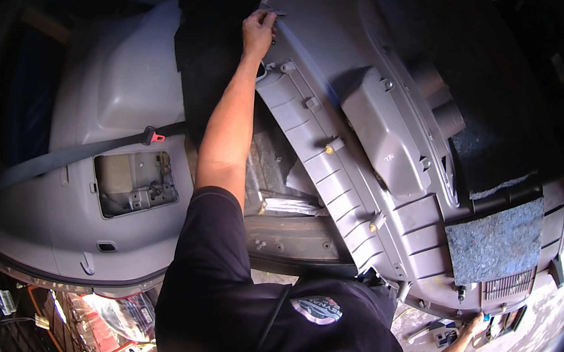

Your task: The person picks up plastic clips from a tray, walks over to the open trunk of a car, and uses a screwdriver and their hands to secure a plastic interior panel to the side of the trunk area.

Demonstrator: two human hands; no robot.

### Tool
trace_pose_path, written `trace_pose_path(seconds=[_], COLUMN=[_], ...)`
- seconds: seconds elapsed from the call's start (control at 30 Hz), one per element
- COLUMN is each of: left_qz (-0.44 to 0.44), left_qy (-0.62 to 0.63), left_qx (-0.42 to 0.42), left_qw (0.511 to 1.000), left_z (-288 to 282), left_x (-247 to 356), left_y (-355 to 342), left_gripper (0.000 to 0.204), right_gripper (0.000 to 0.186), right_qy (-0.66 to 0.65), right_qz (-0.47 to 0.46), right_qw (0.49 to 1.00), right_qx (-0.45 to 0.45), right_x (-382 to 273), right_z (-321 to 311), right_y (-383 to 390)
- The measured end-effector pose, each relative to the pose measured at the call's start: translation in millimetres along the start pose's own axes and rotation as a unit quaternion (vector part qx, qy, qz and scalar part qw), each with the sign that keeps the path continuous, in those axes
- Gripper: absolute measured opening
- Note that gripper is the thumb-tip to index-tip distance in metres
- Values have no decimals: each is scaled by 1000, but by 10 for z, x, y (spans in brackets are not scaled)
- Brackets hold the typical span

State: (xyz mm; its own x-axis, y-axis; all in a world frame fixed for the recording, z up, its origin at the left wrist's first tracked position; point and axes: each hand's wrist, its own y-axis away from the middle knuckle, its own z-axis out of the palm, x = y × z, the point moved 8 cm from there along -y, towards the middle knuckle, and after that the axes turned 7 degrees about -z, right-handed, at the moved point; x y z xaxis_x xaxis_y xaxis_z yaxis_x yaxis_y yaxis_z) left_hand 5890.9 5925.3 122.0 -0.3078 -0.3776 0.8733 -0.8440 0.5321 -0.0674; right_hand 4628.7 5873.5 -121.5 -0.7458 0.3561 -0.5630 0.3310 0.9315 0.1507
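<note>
A large grey plastic car trim panel (306, 113) is tilted in front of me, its ribbed back side showing. At its far left edge, my left hand (258, 33) pinches the rim with the fingers closed. Low on the right, my right hand (475, 325) is at the panel's bottom edge beside a small blue spot. Its fingers are small and partly hidden, so their grip is hard to make out. Clip mounts, one a yellow clip (330, 149), line the ribbed strip. A blue-grey felt pad (495, 240) lies on the panel near a slotted vent (508, 287).
A fitted grey side panel (143, 84) stands at left with a rectangular opening (135, 184). Across it runs a seat belt (68, 160) with a red-marked buckle (155, 137). Bare metal vehicle floor (289, 238) lies between the panels. Loose wiring connectors (5, 301) hang at lower left.
</note>
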Motion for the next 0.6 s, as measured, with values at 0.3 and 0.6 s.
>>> trace_pose_path(seconds=[0.3, 0.6], left_qz=[-134, -96], left_qy=[83, 7], left_qx=[-114, -133], left_qw=[981, 986], left_z=[-125, -58], left_x=[-165, -79], left_y=[-166, -225], left_gripper=[22, 28], right_gripper=[33, 30], right_qy=[19, 80], right_qz=[-28, -11], right_qw=[999, 997], right_qx=[-22, -14], right_x=[-143, -488], right_z=[24, -97], right_y=[-38, 138])
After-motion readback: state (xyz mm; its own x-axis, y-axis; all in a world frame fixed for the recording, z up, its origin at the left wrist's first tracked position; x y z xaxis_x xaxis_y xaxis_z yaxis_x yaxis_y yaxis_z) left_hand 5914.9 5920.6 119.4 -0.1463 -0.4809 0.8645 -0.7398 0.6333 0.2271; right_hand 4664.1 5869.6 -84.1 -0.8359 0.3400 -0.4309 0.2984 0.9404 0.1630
